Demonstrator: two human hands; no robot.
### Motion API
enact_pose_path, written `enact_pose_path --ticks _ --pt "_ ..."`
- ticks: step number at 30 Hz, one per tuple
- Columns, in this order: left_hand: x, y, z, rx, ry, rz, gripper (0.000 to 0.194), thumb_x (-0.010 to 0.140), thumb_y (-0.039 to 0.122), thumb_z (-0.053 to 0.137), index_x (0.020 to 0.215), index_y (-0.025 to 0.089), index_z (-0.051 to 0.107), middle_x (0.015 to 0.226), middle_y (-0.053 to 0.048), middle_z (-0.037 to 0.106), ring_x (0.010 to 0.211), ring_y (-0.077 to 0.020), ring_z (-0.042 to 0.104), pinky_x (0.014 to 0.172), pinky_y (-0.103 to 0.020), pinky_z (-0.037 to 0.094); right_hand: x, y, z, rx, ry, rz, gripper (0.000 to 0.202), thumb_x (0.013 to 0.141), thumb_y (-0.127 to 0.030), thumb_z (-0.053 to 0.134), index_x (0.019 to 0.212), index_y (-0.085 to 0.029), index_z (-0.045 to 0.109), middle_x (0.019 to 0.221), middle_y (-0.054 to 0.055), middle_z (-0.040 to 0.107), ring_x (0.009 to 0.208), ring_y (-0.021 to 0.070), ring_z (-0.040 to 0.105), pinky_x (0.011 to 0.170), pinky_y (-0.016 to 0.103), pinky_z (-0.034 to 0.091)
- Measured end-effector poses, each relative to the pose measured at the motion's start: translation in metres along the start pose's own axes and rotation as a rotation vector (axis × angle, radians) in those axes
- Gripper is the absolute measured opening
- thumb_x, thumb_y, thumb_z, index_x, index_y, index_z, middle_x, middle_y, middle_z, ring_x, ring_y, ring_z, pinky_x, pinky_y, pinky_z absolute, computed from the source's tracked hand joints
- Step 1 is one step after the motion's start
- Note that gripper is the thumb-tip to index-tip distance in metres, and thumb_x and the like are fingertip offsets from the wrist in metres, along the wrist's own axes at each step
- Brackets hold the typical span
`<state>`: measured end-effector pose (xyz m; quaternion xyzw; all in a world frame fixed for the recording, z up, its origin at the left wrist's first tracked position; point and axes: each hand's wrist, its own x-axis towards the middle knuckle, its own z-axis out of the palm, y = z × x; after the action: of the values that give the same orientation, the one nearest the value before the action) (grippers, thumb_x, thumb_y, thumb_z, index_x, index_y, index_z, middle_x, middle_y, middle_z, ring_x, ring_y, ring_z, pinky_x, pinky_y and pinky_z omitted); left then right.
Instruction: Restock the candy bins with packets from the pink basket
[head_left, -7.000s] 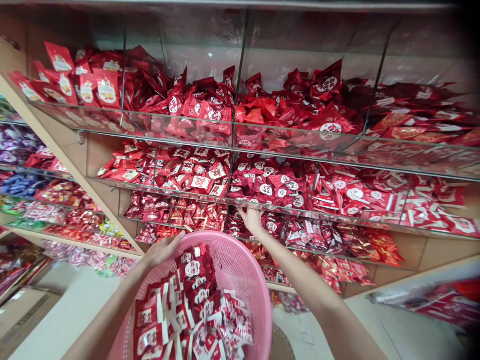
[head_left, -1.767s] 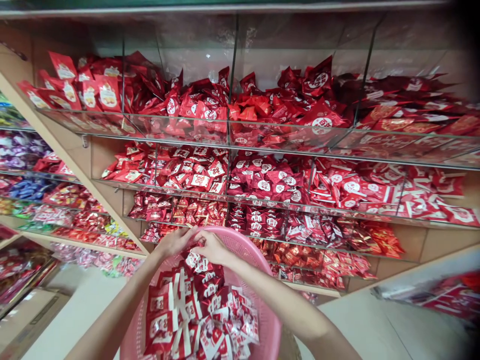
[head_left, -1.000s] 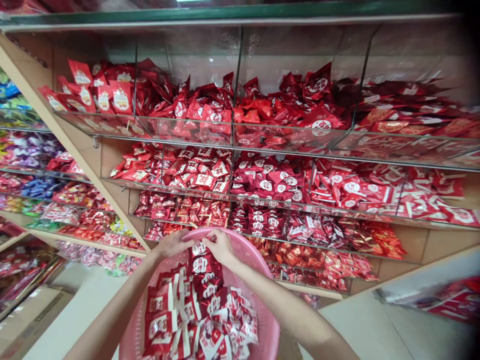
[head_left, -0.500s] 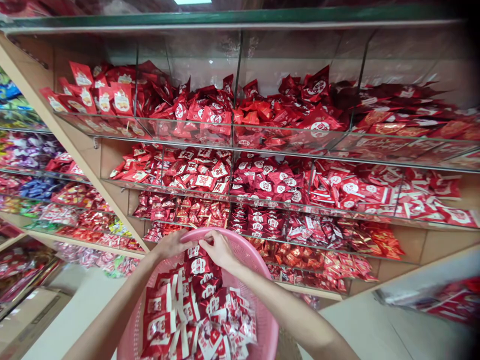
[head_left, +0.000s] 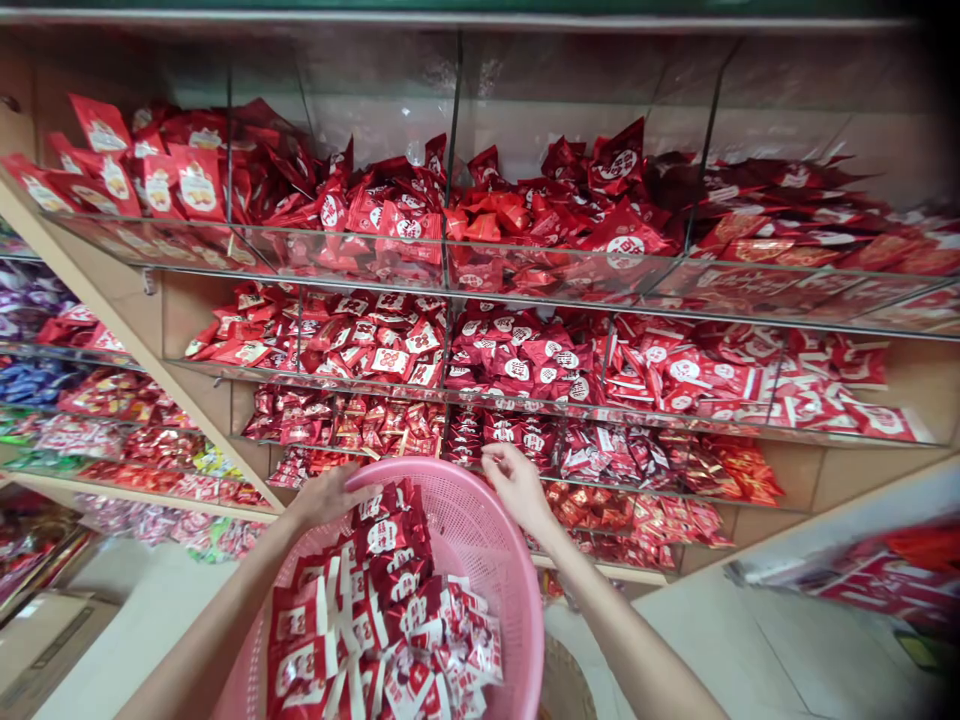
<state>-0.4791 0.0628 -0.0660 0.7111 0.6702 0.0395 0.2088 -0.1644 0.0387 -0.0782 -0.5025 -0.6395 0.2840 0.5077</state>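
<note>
A pink plastic basket (head_left: 529, 600) stands low in front of me, with red and white candy packets (head_left: 409, 620) inside, some lined up in rows. My left hand (head_left: 330, 497) is at the basket's far left rim, its fingers stretched over the end of a row of dark red packets (head_left: 384, 535). My right hand (head_left: 519, 487) is beyond the far right rim, its fingers loosely curved and apart. Its fingertips are close to the dark red packets (head_left: 517, 430) in a shelf bin, and I see nothing held in them.
Glass-fronted shelves (head_left: 525, 295) full of red packets span the view. A slanted wooden panel (head_left: 161, 400) divides them from more candy shelves at left. A cardboard box (head_left: 52, 640) lies on the floor at lower left. Red packages (head_left: 877, 590) lie at lower right.
My right hand has left the packets in the basket and moved right and forward to the shelf bin. My left hand stays at the rim. The view has shifted slightly right.
</note>
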Motion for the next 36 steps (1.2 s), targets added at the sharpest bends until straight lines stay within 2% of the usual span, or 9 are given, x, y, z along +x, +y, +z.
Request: enact_pose_path --ticks 4,10,14,21,26,29,36 --pt "0.003 0.002 0.002 0.100 -0.001 0.025 0.073 0.074 0.072 0.040 0.116 0.014 0.055 0.108 -0.017 0.067 0.105 -0.0353 0.061 0.086 -0.040 0.045 -0.017 0.029 -0.015 0.031 0.131 0.088 0.023 0.085 -0.038 0.051 0.091 -0.019 0.063 0.086 0.005 0.067 0.074 0.0169 0.059 0.071 0.030 0.047" --pt "0.002 0.005 -0.002 0.110 0.017 0.032 0.068 0.073 0.076 0.036 0.103 0.020 0.058 0.095 -0.011 0.070 0.096 -0.0321 0.064 0.080 -0.038 0.046 -0.058 0.052 -0.017 0.157 0.300 0.241 0.029 0.083 -0.044 0.052 0.091 -0.018 0.062 0.081 0.005 0.065 0.066 0.0161 0.056 0.064 0.029 0.047" --pt "0.001 0.007 -0.005 0.076 0.042 0.007 0.061 0.072 0.073 0.041 0.099 0.023 0.062 0.097 -0.009 0.071 0.097 -0.0304 0.064 0.081 -0.036 0.046 -0.080 0.070 -0.021 0.172 0.402 0.322 0.033 0.079 -0.047 0.057 0.091 -0.017 0.063 0.085 0.007 0.066 0.071 0.0182 0.058 0.065 0.031 0.048" --pt "0.000 0.001 -0.006 0.078 0.030 0.006 0.060 0.073 0.072 0.039 0.099 0.023 0.060 0.093 -0.008 0.071 0.092 -0.0310 0.065 0.077 -0.035 0.046 -0.092 0.087 -0.025 0.169 0.406 0.392 0.038 0.075 -0.051 0.059 0.091 -0.017 0.063 0.086 0.008 0.067 0.063 0.0169 0.057 0.060 0.031 0.048" --pt "-0.004 -0.002 -0.009 0.062 0.046 0.031 0.057 0.074 0.072 0.036 0.087 0.021 0.058 0.081 -0.005 0.069 0.082 -0.0274 0.066 0.073 -0.033 0.045 -0.094 0.093 -0.017 0.139 0.385 0.366 0.035 0.075 -0.050 0.059 0.087 -0.017 0.065 0.090 0.009 0.069 0.083 0.0223 0.062 0.077 0.036 0.049" --pt "-0.005 -0.006 -0.011 0.052 0.056 0.037 0.055 0.075 0.071 0.036 0.084 0.021 0.057 0.080 -0.005 0.068 0.080 -0.0260 0.065 0.072 -0.031 0.045 -0.098 0.095 -0.011 0.126 0.373 0.370 0.034 0.076 -0.050 0.058 0.086 -0.018 0.065 0.091 0.009 0.069 0.086 0.0236 0.063 0.081 0.038 0.048" --pt "-0.008 -0.006 -0.014 0.020 0.035 -0.003 0.053 0.074 0.070 0.038 0.084 0.022 0.058 0.082 -0.004 0.070 0.082 -0.0261 0.066 0.073 -0.031 0.045 -0.103 0.098 -0.007 0.088 0.371 0.372 0.034 0.078 -0.049 0.056 0.088 -0.018 0.065 0.083 0.008 0.069 0.073 0.0212 0.062 0.068 0.034 0.050"
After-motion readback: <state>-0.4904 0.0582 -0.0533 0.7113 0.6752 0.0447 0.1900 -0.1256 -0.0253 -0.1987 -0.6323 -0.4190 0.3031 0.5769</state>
